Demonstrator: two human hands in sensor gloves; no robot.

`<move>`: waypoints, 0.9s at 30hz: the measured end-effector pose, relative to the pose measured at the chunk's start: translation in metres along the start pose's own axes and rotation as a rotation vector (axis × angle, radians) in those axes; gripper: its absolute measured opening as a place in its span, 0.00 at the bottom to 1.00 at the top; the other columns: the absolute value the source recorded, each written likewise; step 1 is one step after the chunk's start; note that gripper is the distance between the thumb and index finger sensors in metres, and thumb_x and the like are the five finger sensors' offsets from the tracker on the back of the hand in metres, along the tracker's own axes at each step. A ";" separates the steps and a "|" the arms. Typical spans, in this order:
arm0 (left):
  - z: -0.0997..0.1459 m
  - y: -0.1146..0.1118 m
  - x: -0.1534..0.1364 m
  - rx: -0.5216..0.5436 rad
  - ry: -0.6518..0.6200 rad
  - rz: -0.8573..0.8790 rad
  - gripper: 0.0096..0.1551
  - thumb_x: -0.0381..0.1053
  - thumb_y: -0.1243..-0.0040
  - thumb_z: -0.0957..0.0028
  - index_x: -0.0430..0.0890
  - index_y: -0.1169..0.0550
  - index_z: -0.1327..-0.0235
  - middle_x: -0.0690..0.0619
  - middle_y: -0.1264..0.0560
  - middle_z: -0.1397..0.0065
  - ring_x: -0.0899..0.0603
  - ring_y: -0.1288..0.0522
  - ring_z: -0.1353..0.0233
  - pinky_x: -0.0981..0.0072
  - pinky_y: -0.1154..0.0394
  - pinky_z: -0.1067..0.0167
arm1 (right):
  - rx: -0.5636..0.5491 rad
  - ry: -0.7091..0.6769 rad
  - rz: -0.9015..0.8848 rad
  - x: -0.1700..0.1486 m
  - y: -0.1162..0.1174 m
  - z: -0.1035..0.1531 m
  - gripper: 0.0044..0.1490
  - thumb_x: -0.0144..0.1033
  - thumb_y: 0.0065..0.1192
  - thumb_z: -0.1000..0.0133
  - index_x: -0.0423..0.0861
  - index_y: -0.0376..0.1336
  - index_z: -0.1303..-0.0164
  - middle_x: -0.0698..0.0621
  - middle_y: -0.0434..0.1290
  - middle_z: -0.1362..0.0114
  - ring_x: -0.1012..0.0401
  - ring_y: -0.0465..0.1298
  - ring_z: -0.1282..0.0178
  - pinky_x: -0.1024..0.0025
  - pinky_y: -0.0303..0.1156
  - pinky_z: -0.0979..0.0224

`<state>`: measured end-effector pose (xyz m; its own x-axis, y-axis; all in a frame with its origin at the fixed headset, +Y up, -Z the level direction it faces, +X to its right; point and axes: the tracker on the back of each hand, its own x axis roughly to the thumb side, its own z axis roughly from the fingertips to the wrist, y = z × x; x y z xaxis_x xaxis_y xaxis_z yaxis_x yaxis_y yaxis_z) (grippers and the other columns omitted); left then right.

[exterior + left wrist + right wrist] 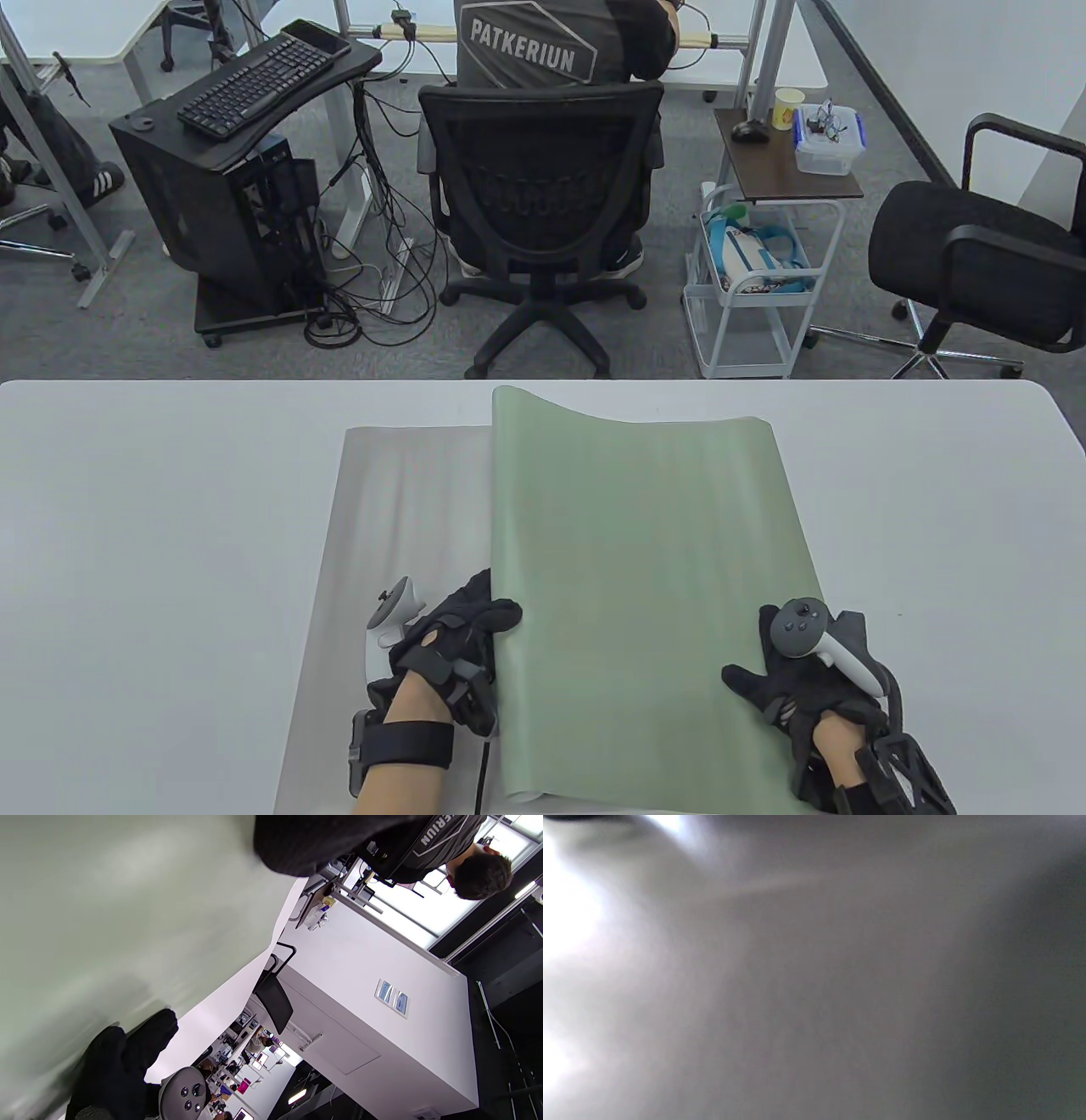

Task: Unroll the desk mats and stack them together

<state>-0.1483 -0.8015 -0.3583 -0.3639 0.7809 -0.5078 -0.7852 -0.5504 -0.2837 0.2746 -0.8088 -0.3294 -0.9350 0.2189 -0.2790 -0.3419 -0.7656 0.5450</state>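
The pale green flexible desk mat (645, 586) lies mostly unrolled over the right part of a flat grey desk mat (399, 509), near the front edge of the white table (153, 526); its far edge still curls up; the left hand (458, 645) grips its left edge, fingers tucked beneath; the right hand (797, 671) presses flat and spread on its front right corner; the step in hand seems to be squaring green over grey; next calls for sliding it leftward and flattening the curl; beyond the table's far edge, a black office chair (543, 187) and a seated person (543, 42).

Two desk mats: green mat (645, 586), grey mat (399, 509)
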 end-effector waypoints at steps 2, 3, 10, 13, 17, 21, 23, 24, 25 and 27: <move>0.002 0.005 -0.001 0.036 -0.002 0.006 0.51 0.40 0.35 0.49 0.45 0.57 0.28 0.37 0.39 0.25 0.35 0.22 0.33 0.47 0.21 0.38 | 0.002 0.000 -0.001 0.000 0.000 0.000 0.59 0.75 0.41 0.52 0.61 0.18 0.29 0.57 0.13 0.24 0.52 0.15 0.25 0.49 0.20 0.26; 0.001 0.006 -0.003 0.039 0.000 0.016 0.52 0.41 0.33 0.49 0.44 0.56 0.28 0.38 0.37 0.25 0.37 0.21 0.35 0.49 0.21 0.38 | 0.003 -0.001 -0.004 0.000 0.000 0.000 0.59 0.75 0.42 0.52 0.61 0.19 0.29 0.57 0.13 0.24 0.52 0.15 0.25 0.48 0.20 0.26; -0.010 -0.001 -0.009 -0.085 0.019 0.085 0.38 0.48 0.29 0.49 0.49 0.41 0.34 0.51 0.32 0.31 0.46 0.21 0.41 0.59 0.19 0.42 | 0.000 0.010 0.020 0.001 0.000 0.000 0.59 0.74 0.42 0.52 0.61 0.18 0.30 0.57 0.13 0.24 0.51 0.15 0.25 0.48 0.20 0.26; -0.007 -0.002 -0.007 -0.090 0.021 0.076 0.39 0.44 0.34 0.49 0.47 0.46 0.35 0.42 0.39 0.23 0.34 0.23 0.29 0.53 0.18 0.36 | -0.002 0.009 0.021 0.001 0.000 0.000 0.59 0.74 0.42 0.52 0.61 0.18 0.30 0.57 0.13 0.24 0.51 0.15 0.25 0.48 0.20 0.26; -0.004 0.006 -0.003 -0.057 -0.009 0.056 0.47 0.39 0.38 0.49 0.41 0.56 0.31 0.41 0.39 0.24 0.34 0.21 0.31 0.54 0.16 0.39 | -0.003 0.007 0.018 0.001 0.000 0.000 0.59 0.74 0.42 0.52 0.61 0.18 0.30 0.57 0.13 0.24 0.51 0.15 0.24 0.48 0.20 0.26; 0.003 0.008 0.005 -0.033 -0.019 -0.008 0.51 0.38 0.40 0.49 0.41 0.62 0.31 0.37 0.41 0.23 0.32 0.22 0.31 0.49 0.19 0.38 | -0.003 0.006 0.016 0.001 0.000 0.000 0.59 0.74 0.42 0.52 0.61 0.18 0.30 0.57 0.13 0.24 0.51 0.15 0.24 0.48 0.20 0.25; 0.004 0.010 0.006 -0.032 -0.021 -0.011 0.51 0.39 0.40 0.49 0.42 0.62 0.31 0.36 0.42 0.23 0.32 0.23 0.31 0.48 0.20 0.38 | -0.002 0.004 0.011 0.000 0.000 0.000 0.59 0.74 0.42 0.52 0.61 0.18 0.29 0.57 0.13 0.24 0.52 0.15 0.24 0.48 0.20 0.26; 0.005 0.011 0.007 -0.025 -0.025 -0.004 0.50 0.39 0.41 0.49 0.42 0.62 0.30 0.36 0.42 0.23 0.33 0.23 0.32 0.47 0.20 0.38 | -0.001 0.003 0.011 0.000 0.000 0.000 0.59 0.74 0.42 0.52 0.61 0.18 0.29 0.57 0.13 0.24 0.52 0.15 0.24 0.48 0.20 0.26; 0.006 0.013 0.007 -0.020 -0.022 0.000 0.50 0.38 0.41 0.49 0.42 0.62 0.30 0.35 0.42 0.23 0.33 0.23 0.32 0.47 0.21 0.38 | 0.000 0.002 0.008 0.000 -0.001 0.000 0.59 0.74 0.42 0.52 0.61 0.18 0.29 0.57 0.13 0.24 0.52 0.15 0.24 0.48 0.20 0.26; 0.009 0.016 0.008 -0.009 -0.029 0.020 0.50 0.38 0.43 0.49 0.42 0.62 0.30 0.35 0.43 0.23 0.33 0.23 0.32 0.46 0.22 0.38 | 0.000 0.000 0.005 0.000 -0.001 0.000 0.59 0.74 0.42 0.52 0.61 0.19 0.29 0.57 0.13 0.24 0.52 0.15 0.24 0.48 0.20 0.25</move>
<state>-0.1680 -0.8012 -0.3594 -0.3939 0.7780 -0.4895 -0.7730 -0.5685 -0.2814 0.2747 -0.8081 -0.3296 -0.9368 0.2152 -0.2760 -0.3370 -0.7669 0.5461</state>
